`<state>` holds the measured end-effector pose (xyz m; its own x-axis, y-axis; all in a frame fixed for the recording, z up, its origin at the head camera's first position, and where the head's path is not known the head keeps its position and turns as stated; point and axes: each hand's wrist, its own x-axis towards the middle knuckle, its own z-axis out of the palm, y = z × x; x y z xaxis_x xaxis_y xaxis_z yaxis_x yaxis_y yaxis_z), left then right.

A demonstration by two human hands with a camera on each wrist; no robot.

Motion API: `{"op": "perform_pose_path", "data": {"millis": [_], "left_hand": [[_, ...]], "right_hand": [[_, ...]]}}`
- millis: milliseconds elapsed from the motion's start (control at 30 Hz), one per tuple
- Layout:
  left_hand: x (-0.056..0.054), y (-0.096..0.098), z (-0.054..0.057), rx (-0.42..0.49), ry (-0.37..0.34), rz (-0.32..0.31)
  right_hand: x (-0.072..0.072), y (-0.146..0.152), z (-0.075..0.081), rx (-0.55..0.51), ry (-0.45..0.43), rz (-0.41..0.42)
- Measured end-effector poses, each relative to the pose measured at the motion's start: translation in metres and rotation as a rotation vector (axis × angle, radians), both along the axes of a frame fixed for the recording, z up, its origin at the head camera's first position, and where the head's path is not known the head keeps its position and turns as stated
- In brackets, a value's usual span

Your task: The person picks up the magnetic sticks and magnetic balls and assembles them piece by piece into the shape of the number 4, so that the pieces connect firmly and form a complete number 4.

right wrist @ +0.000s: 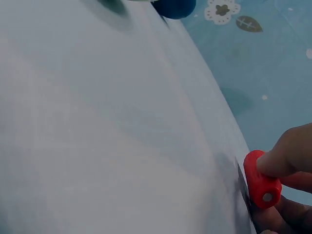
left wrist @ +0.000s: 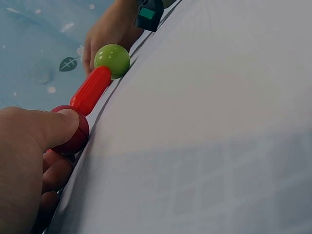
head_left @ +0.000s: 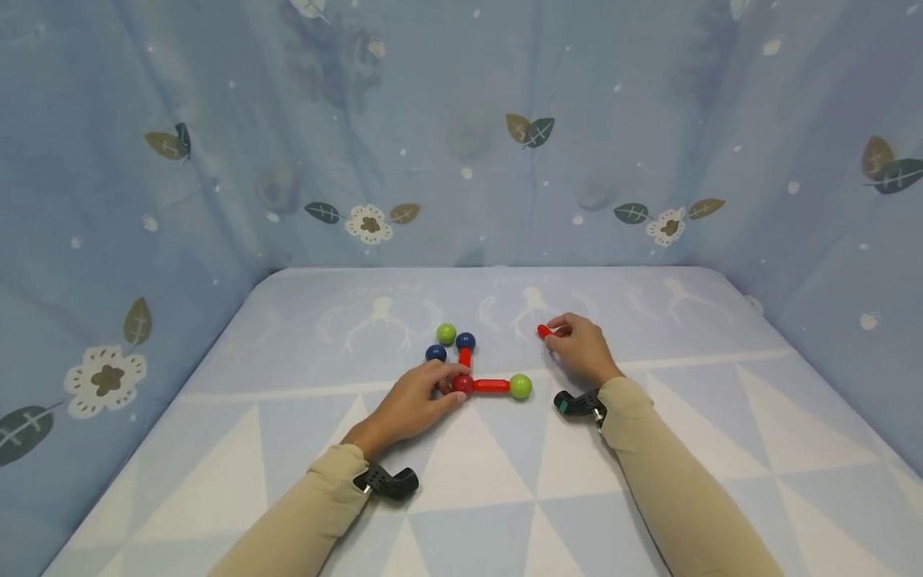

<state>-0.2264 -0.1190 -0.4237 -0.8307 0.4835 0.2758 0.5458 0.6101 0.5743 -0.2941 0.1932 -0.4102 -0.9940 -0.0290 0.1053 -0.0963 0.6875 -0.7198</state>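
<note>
A dark red ball (head_left: 464,385) is pinched by my left hand (head_left: 418,398), thumb on its near side. From that ball one red rod (head_left: 493,385) runs right to a green ball (head_left: 521,386), and another red rod (head_left: 465,359) runs back to a blue ball (head_left: 465,342). Off to the right, my right hand (head_left: 578,346) pinches a loose red rod (head_left: 544,330) between thumb and fingers. In the right wrist view a small silvery disc shows on the end of that held rod (right wrist: 263,183).
Behind my left hand lie a second blue ball (head_left: 436,353) and a second green ball (head_left: 446,333), close to the joined pieces. A patterned cloth covers the table (head_left: 476,513). Blue printed curtains (head_left: 461,160) stand at the back and both sides.
</note>
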Motion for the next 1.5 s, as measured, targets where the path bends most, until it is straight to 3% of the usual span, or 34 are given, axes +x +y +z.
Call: {"op": "perform_pose_path", "data": {"millis": [233,367,600,1000,1500], "left_hand": [[0.0019,0.0007,-0.0006,0.012,0.011,-0.014],[0.0019,0.0009,0.0002,0.013,0.009,-0.001],[0.0028,0.0005,-0.0009,0.019,-0.008,0.003],[0.0015,0.0001,0.0011,0.027,0.011,-0.020],[0.0007,0.0004,-0.0006,0.022,-0.017,-0.007]], "right_hand": [[0.0059,-0.0004,-0.0005,-0.089,0.008,-0.012],[0.0060,-0.0004,0.0009,-0.198,0.011,0.018],[0.0091,-0.0014,0.0012,-0.396,-0.056,0.039],[0.0091,-0.0070,0.0020,-0.443,-0.030,0.050],[0.0107,-0.0087,0.0020,-0.465,-0.040,0.051]]}}
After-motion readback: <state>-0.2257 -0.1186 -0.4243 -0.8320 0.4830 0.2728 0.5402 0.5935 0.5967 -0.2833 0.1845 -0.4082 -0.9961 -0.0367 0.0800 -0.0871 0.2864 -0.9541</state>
